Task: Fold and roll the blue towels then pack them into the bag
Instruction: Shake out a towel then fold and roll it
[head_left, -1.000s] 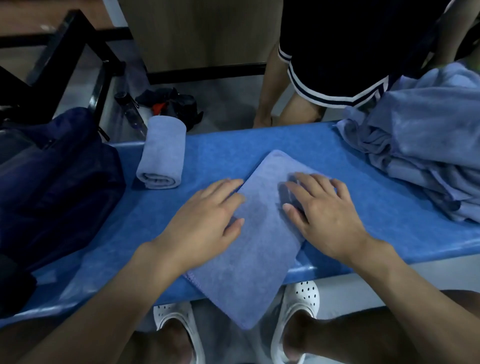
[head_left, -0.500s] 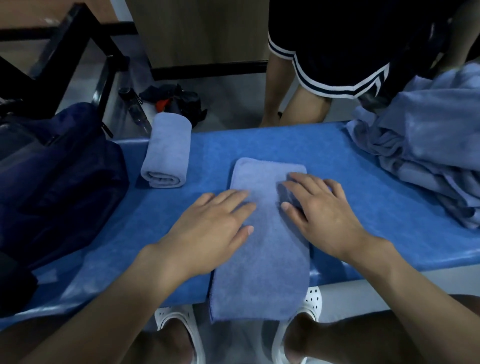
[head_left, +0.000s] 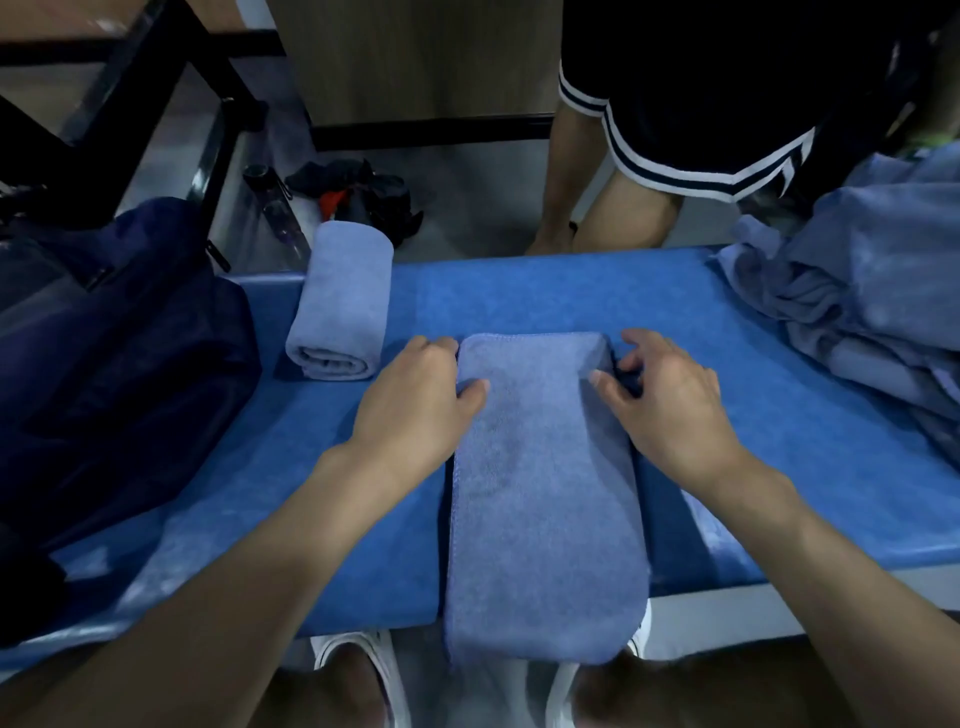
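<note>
The left hand (head_left: 415, 405) and right hand (head_left: 670, 405) are pinching the far corners of the towel (head_left: 540, 493) at frame centre; its near end is overhanging the table (head_left: 519, 296), so uneven rolling risks skewing it.

**Blues on blue, edged in black and white**

Pale periwinkle blue, plain and unpatterned, on the folded towel (head_left: 540, 483), with a thin stitched hem of the same shade. Same pale blue on the rolled towel (head_left: 340, 296) and the heap of towels (head_left: 872, 301). Stronger, saturated blue on the table top (head_left: 519, 296). Very dark navy for the bag (head_left: 119, 353). Black shorts (head_left: 701, 104) trimmed with white stripes. White, hole-dotted shoes (head_left: 324, 647). Black frame (head_left: 119, 98). A fleck of orange-red in the dark cloth (head_left: 363, 195).
</note>
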